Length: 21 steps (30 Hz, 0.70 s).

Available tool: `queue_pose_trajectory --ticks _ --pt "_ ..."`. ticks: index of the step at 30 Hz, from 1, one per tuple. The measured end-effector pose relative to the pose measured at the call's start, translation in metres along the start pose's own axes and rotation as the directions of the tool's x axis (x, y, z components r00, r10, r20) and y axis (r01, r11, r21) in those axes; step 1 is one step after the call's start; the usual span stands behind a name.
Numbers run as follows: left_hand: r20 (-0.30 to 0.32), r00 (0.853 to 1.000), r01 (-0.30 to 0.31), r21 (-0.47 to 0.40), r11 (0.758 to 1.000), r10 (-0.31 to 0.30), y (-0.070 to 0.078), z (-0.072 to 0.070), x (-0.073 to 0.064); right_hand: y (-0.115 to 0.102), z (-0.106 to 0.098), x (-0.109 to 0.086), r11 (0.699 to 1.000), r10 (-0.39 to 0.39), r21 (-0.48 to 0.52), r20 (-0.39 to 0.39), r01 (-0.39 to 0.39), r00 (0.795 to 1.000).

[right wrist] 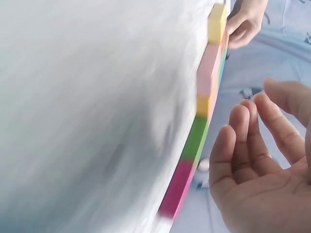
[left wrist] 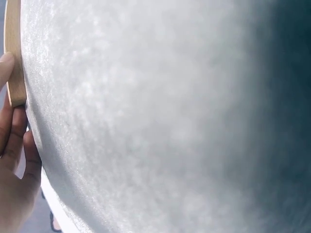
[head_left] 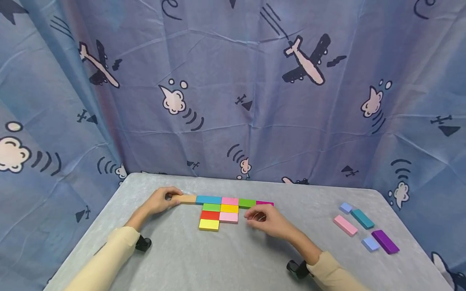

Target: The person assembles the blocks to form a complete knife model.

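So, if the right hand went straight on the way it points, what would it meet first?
Probably the pink block on the near side of the golden-yellow block, judging by the head view. Its height is unclear, though, so the right hand might pass above both.

A mottled pale grey tabletop [head_left: 218, 258] carries coloured blocks, lying flat. One row runs left to right near the far edge — a wood-toned block [head_left: 188, 199], blue block [head_left: 208, 199], pink block [head_left: 230, 200], green block [head_left: 247, 203] and magenta block [head_left: 265, 203]. On its near side lie a short green block [head_left: 211, 207], amber block [head_left: 229, 208], red block [head_left: 210, 215], light pink block [head_left: 228, 218] and yellow block [head_left: 209, 225]. Well apart, at right — two periwinkle blocks [head_left: 370, 243], a teal block [head_left: 362, 218], salmon-pink block [head_left: 345, 225] and purple block [head_left: 385, 241].
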<state>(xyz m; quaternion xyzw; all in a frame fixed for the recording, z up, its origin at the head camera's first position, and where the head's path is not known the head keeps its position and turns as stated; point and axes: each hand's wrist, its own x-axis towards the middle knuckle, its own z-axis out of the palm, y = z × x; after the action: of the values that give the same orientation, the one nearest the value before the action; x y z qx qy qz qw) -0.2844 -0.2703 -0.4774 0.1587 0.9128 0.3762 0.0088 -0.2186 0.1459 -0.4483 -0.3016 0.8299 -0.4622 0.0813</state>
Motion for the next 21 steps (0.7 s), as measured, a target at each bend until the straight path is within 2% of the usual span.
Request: queue_pose_trajectory --ticks 6,11,15,21 --pt "-0.007 1.000 0.003 -0.010 1.000 -0.003 0.001 0.001 -0.002 0.017 -0.036 -0.041 0.999 0.050 -0.007 -0.011 -0.050 0.999" --pt "-0.010 1.000 0.015 -0.003 1.000 -0.016 0.001 0.000 -0.003 0.032 -0.066 -0.073 0.995 0.099 -0.015 -0.053 -0.100 0.994" --pt "-0.010 1.000 0.012 -0.002 1.000 -0.012 0.001 0.000 -0.002 0.044 -0.084 -0.098 0.989 0.138 -0.043 -0.104 -0.143 0.985" --pt "-0.008 1.000 0.012 0.005 1.000 -0.012 0.000 0.001 -0.001 0.061 -0.105 -0.128 0.981 0.148 -0.099 -0.192 -0.169 0.970"
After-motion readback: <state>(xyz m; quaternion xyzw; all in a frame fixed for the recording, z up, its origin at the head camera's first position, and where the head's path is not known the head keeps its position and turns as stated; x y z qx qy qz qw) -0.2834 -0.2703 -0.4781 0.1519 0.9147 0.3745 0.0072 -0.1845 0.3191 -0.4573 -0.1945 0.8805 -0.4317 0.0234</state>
